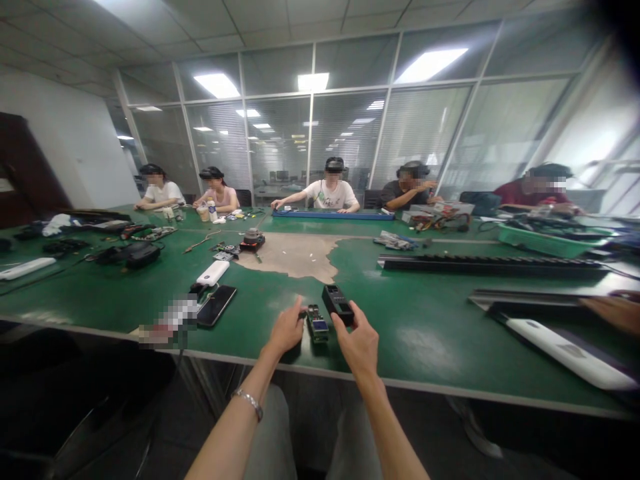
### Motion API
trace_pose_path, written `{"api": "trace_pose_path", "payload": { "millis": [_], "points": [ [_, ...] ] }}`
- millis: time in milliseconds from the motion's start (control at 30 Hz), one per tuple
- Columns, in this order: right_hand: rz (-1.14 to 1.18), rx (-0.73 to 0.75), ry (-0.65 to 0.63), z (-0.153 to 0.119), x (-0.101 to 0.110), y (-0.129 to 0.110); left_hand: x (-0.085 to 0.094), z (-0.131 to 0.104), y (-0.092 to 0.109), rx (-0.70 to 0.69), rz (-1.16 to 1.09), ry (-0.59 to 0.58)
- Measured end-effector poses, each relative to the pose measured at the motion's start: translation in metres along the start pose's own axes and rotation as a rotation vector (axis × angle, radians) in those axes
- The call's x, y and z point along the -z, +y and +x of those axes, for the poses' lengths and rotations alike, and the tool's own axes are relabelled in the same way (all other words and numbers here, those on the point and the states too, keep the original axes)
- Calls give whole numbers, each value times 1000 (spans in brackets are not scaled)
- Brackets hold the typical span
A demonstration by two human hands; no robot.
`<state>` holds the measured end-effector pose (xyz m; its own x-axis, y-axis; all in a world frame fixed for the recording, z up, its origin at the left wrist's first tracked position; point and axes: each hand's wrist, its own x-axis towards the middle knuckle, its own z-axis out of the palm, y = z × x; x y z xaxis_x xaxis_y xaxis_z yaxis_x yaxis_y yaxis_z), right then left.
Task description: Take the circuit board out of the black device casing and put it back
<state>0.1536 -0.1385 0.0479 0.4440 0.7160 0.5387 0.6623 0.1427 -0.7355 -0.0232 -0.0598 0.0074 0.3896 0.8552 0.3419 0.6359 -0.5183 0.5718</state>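
Note:
My right hand (359,339) grips a black plastic device housing (338,303) by its near right side, thumb and fingers on opposite edges. The housing is tilted, with openings visible in its upper face. Just left of it lies a narrow circuit board (317,325) with a small bluish display at its near end. Beside the board's left edge is my left hand (289,327), its index finger stretched out and the other fingers partly bent. Nothing shows clearly in that hand; whether its fingertips touch the board is hard to see.
To the left lie a dark phone (217,306) and a white power bank (213,273). Black rails (490,265) and a white elongated device (565,350) lie right, near another person's hand (613,310). Several people sit across the green table (415,347); a green basket (550,243) holds parts.

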Motion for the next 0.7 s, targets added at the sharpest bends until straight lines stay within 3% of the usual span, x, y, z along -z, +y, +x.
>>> {"api": "trace_pose_path", "payload": {
  "millis": [267,500,700],
  "points": [
    [-118,-46,-62,-14,-2,46,0,-1,0,8,6,10],
    [-185,77,-8,-22,-9,55,2,-1,3,18,16,6],
    [-251,77,-18,-25,-11,55,-1,0,1,60,20,1]
  ]
}}
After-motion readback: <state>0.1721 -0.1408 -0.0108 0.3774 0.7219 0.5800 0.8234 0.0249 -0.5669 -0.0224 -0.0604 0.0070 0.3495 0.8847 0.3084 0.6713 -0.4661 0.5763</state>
